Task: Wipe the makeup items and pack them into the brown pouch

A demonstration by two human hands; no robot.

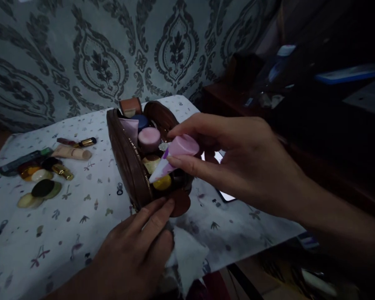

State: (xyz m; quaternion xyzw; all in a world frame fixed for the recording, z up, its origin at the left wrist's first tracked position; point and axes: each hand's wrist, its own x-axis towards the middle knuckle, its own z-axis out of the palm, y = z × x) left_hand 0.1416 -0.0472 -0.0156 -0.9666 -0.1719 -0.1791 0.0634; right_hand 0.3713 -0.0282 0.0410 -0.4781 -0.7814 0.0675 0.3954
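An unzipped brown cosmetic bag [125, 160] stands on the table, full of small items. My right hand [246, 158] is closed, pinching a white-and-purple squeeze tube with a pink cap [183, 146] between thumb and fingers. The tube tilts over the bag's opening, its flat end down to the left. At the bag's near end, my left hand [140, 241] grips the edge by a round brown tab [179, 204]; its thumb is hidden. Inside the bag are a pink round jar [149, 138], a yellow round lid [162, 182], a blue round item [139, 121] and a pale pink tube [130, 128].
Cosmetics lie left of the bag: a beige tube [71, 152], a green bottle [25, 161], a dark-lidded jar [46, 188]. A lit phone [228, 196] is partly behind my right hand. White crumpled cloth [189, 254] hangs at the table's front edge. Patterned wall stands behind.
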